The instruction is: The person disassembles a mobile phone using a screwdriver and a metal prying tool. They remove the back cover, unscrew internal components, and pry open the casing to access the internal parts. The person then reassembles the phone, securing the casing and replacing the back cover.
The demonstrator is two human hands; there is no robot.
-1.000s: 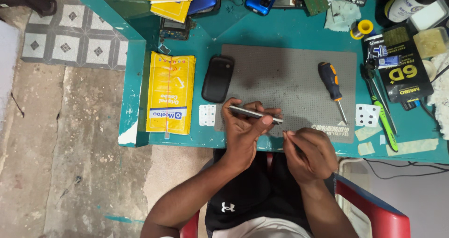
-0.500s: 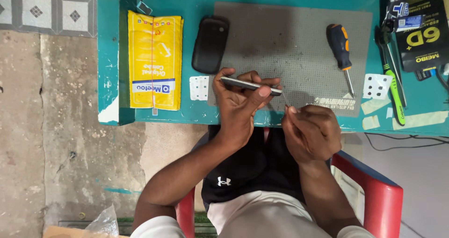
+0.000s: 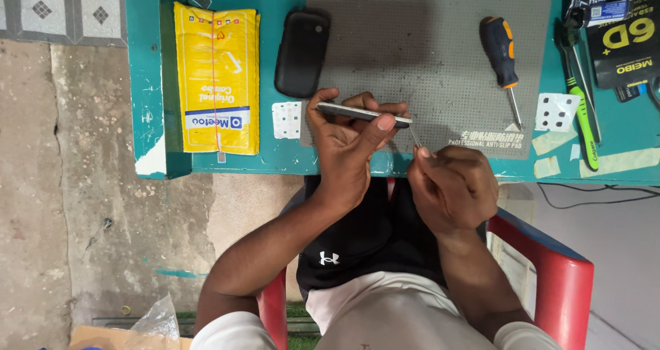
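View dropped lower | left hand grips phone | right hand tool mostly hidden

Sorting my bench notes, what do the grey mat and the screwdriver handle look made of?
Grey mat: probably silicone or rubber, matte, with a fine dotted grid texture. Screwdriver handle: seemingly moulded plastic, dark blue-black with orange inserts and a slight sheen; its shaft looks like bare metal.
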